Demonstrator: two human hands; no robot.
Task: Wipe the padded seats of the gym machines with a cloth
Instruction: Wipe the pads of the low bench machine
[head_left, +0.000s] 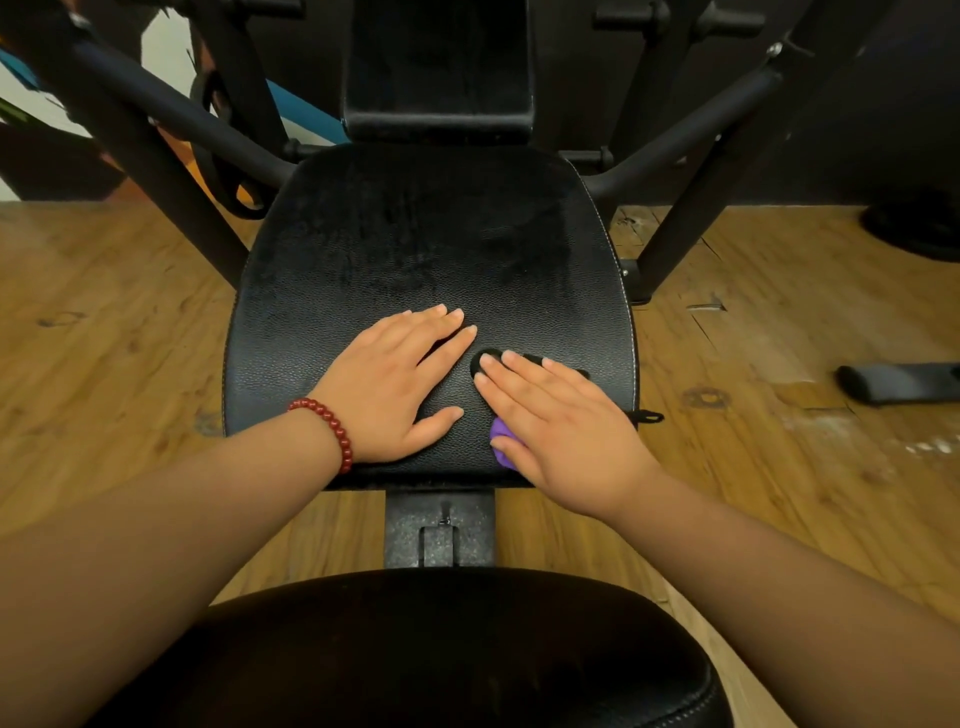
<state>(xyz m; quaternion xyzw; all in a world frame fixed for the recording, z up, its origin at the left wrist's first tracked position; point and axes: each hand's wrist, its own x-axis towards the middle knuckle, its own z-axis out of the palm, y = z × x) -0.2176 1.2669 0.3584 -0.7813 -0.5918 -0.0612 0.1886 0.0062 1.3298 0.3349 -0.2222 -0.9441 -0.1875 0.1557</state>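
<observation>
seat: rounded black pebbled-leather padded seat, white-stitched rim, 12 o'clock | left hand: flat, fingers straight, on seat front | right hand: flat, fingers straight, pressing crumpled black-and-purple cloth at seat's 5 o'clock | wrist: red round-bead bracelet

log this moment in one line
task: seat wipe | left hand: flat on seat pad | right hand: presses cloth on seat pad, front right
</observation>
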